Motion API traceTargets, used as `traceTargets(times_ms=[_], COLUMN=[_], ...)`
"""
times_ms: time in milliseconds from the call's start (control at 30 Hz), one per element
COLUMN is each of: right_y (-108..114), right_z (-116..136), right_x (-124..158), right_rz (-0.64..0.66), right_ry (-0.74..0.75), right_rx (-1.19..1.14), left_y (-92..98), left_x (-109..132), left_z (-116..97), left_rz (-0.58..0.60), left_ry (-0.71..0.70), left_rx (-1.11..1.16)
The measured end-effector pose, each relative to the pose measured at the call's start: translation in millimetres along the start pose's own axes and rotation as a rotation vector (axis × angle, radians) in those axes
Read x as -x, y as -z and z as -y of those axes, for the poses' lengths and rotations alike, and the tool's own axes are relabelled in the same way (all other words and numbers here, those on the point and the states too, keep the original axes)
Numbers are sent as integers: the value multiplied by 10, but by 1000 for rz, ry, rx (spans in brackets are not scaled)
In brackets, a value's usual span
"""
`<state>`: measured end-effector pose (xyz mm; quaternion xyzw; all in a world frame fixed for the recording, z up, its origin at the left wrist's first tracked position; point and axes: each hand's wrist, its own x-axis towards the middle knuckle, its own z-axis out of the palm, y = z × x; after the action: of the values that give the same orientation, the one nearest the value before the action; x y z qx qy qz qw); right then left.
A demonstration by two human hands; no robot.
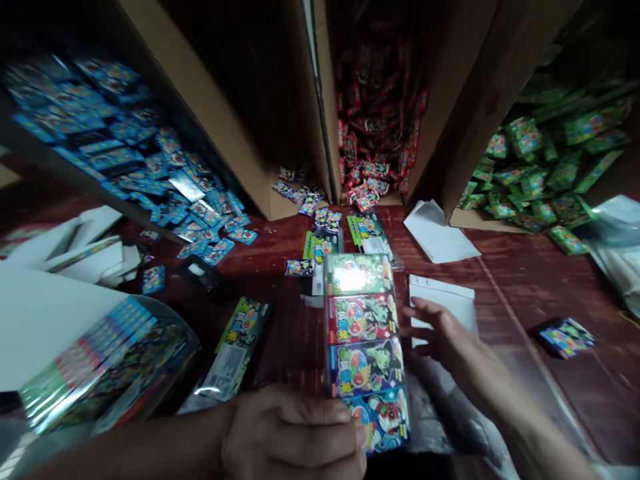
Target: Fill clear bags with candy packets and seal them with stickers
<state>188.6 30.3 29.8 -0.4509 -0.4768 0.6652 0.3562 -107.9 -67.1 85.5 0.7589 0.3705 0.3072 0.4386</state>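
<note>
My left hand (pixel 305 430) is closed around the lower end of a long strip of printed packs (pixel 363 317). Its panels run green, red, purple and blue from top to bottom, with a shiny glare on the green one. The left thumb lies over the edge of the blue panel. Just to the right of the strip, my right hand (pixel 445 333) is open with its fingers apart, slightly blurred. Those fingers hover over or touch a white paper piece (pixel 443 293); I cannot tell which. Beyond the strip lie green-topped packages (pixel 373 233) and small dark packets (pixel 300 267).
Cardboard boxes along the back hold blue packets (pixel 115 133), red packets (pixel 380 133) and green packets (pixel 535 167). A clear bag of packed strips (pixel 105 360) sits at left, near a black object (pixel 200 273). A dark pack stack (pixel 567 335) rests on the right.
</note>
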Motion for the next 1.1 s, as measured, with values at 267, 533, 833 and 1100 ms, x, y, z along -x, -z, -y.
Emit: traceTargets(times_ms=[267, 533, 833, 1100], right_y=[-742, -1226, -1651, -1638], right_z=[187, 308, 130, -347], right_x=[-324, -537, -695, -692], right_rz=[306, 295, 430, 394], right_ry=[5, 0, -86, 5], right_rx=[-28, 125, 173, 475], left_y=[259, 344, 993, 1905], left_x=[130, 550, 737, 714], left_z=[359, 539, 46, 822], left_rz=[212, 26, -511, -650], left_ry=[-205, -538, -237, 561], left_rx=[-108, -765, -518, -33])
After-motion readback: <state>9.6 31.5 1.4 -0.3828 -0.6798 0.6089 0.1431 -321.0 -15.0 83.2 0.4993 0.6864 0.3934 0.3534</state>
